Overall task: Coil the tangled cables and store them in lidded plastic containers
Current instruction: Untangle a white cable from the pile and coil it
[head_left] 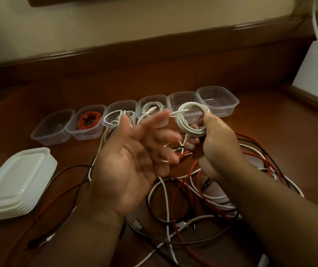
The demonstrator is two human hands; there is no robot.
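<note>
Right hand (217, 143) grips a coiled white cable (190, 120) above the tangled cables (193, 193); left hand (133, 162) spreads open, blurred.

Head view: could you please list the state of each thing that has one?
Left hand: open, blurred.
Right hand: gripping white coil.
Six containers: unlidded; three hold cables, three are bare.
Lids: stacked, unused.
Cable pile: tangled on the table.
</note>
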